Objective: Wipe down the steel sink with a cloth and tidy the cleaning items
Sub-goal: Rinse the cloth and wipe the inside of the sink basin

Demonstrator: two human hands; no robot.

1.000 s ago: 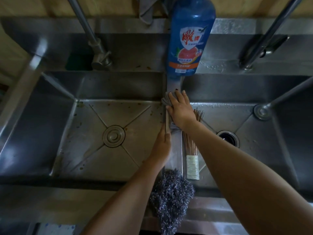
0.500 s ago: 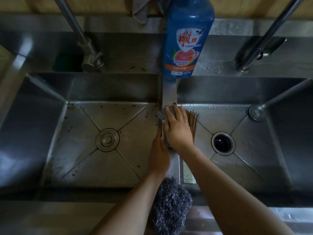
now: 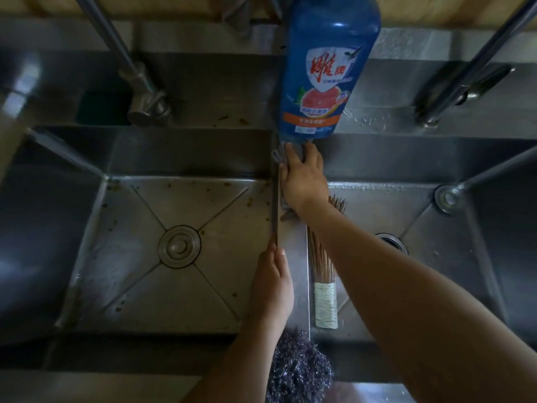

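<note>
Flat-palmed, with fingers straight and pinching nothing, a person's right hand [image 3: 302, 181] presses a grey cloth [image 3: 277, 156] onto the steel divider [image 3: 293, 237] between the two basins of a double sink, fingertips just touching the base of a blue dish-detergent bottle [image 3: 325, 68] that stands at the divider's far end. The left hand [image 3: 271, 283], also uncurled, rests along the divider's left edge nearer the person, holding nothing. The divider's long axis runs straight away from the person, and the cloth sits at its far end. Any next wiping stroke would therefore likely be drawn back toward the body, where the left hand and a wad of steel wool [image 3: 299, 370] at the near end lie in its path. A bamboo pot brush [image 3: 322, 263] lies in the right basin [image 3: 406, 161] parallel to the divider, bound handle nearest the person. The left basin [image 3: 145, 158] shows brown specks across its floor, suggesting the wiping is far from done.
</note>
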